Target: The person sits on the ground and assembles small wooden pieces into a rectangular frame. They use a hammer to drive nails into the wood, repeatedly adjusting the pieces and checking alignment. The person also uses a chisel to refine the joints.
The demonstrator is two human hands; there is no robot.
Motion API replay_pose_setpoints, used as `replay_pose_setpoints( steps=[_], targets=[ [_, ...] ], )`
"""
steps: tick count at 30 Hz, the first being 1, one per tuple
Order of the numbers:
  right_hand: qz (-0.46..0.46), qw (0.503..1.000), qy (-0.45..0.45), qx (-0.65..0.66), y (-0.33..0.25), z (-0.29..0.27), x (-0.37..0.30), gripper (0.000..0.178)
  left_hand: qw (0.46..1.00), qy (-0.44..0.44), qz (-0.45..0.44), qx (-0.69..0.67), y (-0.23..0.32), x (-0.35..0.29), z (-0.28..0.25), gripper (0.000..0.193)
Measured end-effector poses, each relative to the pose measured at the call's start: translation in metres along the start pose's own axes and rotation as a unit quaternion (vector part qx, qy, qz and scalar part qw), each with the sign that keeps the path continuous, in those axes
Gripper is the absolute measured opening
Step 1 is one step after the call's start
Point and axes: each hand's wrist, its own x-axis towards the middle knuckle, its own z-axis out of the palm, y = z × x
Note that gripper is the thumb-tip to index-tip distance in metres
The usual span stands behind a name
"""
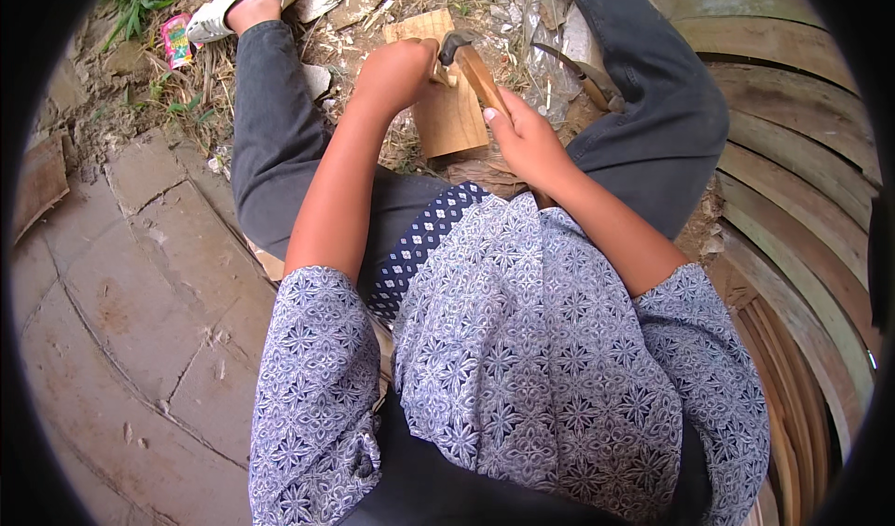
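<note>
- Two bare hands meet over a wooden board point(454, 121) in the head view; it lies on the littered ground point(406, 149) between the person's bent legs.
- Left hand point(399, 74): a fist above the board's left edge, toward its far end, fingers closed on a small pale piece point(444, 75), mostly hidden by the hand.
- Right hand point(527, 135): wrapped around the handle of a hammer point(480, 79), just off the board's right edge, the thumb along the wood.
- The hammer slants over the board, its dark head just beside the left knuckles; I cannot tell whether it touches anything.
- Beyond the board's right edge, near the right knee, lies a curved blade point(559, 57) with a wooden handle.
- Clear plastic point(552, 97) lies between board and blade.
</note>
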Motion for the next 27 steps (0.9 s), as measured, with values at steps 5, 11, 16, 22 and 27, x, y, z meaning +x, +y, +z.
replay_pose_setpoints(
  steps=[5, 11, 16, 22, 27],
  targets=[
    [0.108, 0.993, 0.001, 0.053, -0.008, -0.018, 0.002, 0.04, 1.0, 0.005, -0.005, 0.023, 0.004, -0.009, 0.008, 0.044],
    [0.037, 0.998, 0.045, 0.012, -0.006, 0.001, -0.003, 0.042, 1.0, -0.011, -0.014, 0.025, 0.008, -0.006, -0.002, 0.043],
    [0.007, 1.0, 0.015, -0.016, 0.026, 0.016, -0.003, 0.04, 0.999, -0.022, -0.026, 0.027, 0.003, -0.009, 0.0, 0.044],
    [-0.026, 0.989, 0.109, 0.095, -0.016, 0.004, -0.002, 0.041, 0.999, 0.0, -0.018, 0.039, -0.003, -0.006, 0.009, 0.042],
    [0.035, 0.998, 0.041, 0.019, 0.033, 0.012, 0.008, 0.039, 0.999, -0.007, -0.011, 0.041, 0.004, -0.006, 0.008, 0.043]
  ],
)
